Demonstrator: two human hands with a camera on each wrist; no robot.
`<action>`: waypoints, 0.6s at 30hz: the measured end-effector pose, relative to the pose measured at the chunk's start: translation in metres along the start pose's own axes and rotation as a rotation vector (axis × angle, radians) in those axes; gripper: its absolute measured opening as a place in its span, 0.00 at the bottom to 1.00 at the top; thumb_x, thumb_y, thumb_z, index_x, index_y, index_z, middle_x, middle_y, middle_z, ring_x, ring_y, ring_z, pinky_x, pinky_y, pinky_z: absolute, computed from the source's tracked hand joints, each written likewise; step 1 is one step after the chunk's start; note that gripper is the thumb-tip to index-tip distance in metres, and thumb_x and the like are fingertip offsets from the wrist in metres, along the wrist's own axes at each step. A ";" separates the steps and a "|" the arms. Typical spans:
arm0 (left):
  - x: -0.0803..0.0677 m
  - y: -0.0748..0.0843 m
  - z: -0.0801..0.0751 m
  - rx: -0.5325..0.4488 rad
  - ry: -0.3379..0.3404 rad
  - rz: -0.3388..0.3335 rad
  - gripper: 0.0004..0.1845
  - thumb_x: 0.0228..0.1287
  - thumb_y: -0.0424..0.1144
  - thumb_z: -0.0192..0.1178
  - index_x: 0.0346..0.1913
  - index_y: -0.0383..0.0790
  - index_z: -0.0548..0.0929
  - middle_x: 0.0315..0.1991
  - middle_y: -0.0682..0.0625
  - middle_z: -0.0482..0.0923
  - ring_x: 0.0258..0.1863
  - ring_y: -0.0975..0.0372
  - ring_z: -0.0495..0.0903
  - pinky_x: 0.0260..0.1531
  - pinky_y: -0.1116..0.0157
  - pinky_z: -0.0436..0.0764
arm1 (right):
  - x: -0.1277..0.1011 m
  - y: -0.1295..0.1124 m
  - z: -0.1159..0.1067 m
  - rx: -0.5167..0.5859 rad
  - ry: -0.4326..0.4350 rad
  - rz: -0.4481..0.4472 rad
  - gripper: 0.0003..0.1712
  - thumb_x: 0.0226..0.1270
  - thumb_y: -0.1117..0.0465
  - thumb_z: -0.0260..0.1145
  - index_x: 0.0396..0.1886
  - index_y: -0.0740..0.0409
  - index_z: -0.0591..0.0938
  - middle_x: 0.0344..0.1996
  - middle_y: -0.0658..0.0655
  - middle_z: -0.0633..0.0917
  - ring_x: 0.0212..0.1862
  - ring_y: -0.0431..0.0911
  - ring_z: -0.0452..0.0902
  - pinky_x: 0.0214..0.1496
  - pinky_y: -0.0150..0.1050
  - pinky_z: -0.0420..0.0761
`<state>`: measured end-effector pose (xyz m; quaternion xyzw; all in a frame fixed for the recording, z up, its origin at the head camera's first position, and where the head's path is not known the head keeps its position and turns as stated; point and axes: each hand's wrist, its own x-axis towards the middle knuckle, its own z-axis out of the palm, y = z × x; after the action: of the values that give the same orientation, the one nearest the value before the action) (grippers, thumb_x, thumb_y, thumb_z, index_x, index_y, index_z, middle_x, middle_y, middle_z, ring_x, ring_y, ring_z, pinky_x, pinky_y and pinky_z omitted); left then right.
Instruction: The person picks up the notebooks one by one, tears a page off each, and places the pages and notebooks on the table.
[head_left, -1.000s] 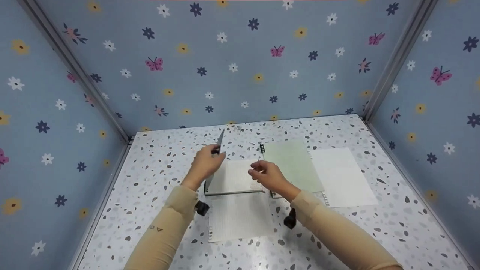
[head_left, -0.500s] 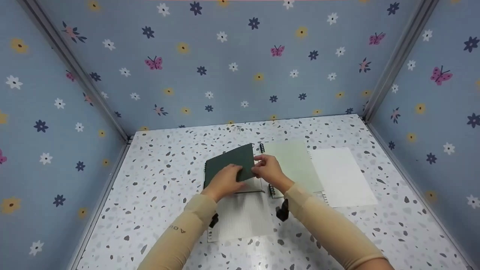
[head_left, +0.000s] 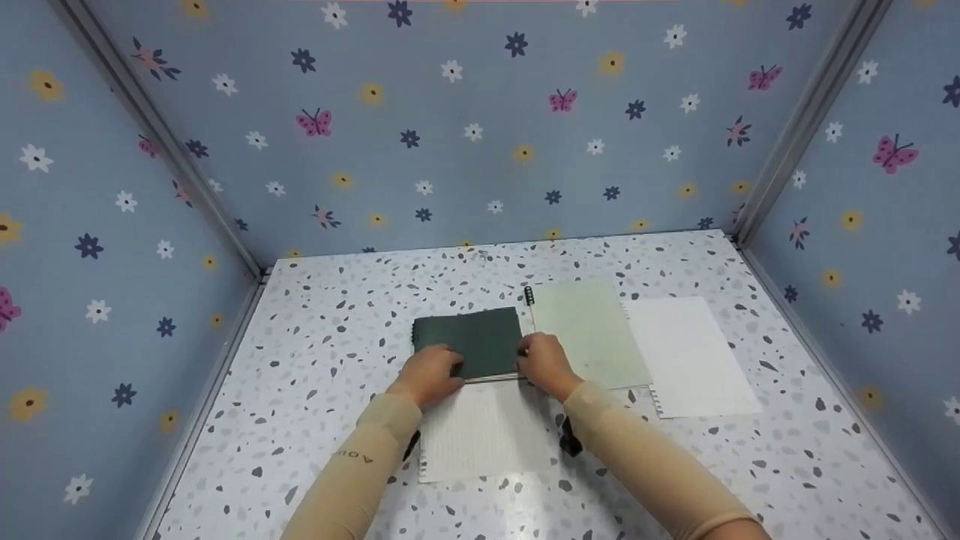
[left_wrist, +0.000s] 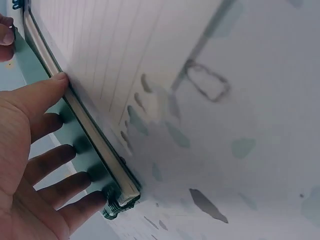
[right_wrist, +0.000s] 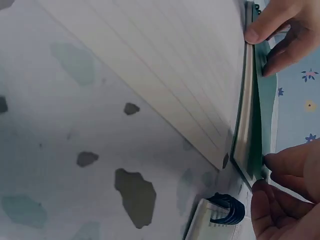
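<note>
The dark green notebook point(head_left: 471, 342) lies shut on the speckled surface point(head_left: 315, 360), its near edge over a loose lined sheet point(head_left: 480, 431). The left hand point(head_left: 429, 375) rests flat on the cover's near left corner, fingers straight, thumb against the page edge. The right hand point(head_left: 544, 364) pinches the near right corner — fingers curled at the cover's edge.

To do this well, I judge that both hands should press evenly so the cover sits square on the page block, without dragging the sheet beneath. Just right lies a pale green spiral notebook point(head_left: 589, 334), then a white sheet point(head_left: 690, 352) — keep the right elbow off them.
</note>
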<state>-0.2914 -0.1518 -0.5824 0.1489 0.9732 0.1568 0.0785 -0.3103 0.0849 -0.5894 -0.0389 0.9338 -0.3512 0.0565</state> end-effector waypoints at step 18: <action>-0.015 -0.024 0.000 0.096 0.115 0.082 0.23 0.80 0.47 0.63 0.67 0.33 0.85 0.71 0.34 0.80 0.75 0.40 0.77 0.78 0.43 0.74 | -0.022 0.018 -0.018 -0.094 0.045 -0.048 0.21 0.77 0.61 0.71 0.61 0.70 0.85 0.61 0.67 0.87 0.66 0.60 0.83 0.73 0.55 0.82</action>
<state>-0.2839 -0.1777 -0.5888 0.1830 0.9756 0.1212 0.0089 -0.2910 0.1128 -0.5866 -0.0557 0.9491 -0.3091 0.0249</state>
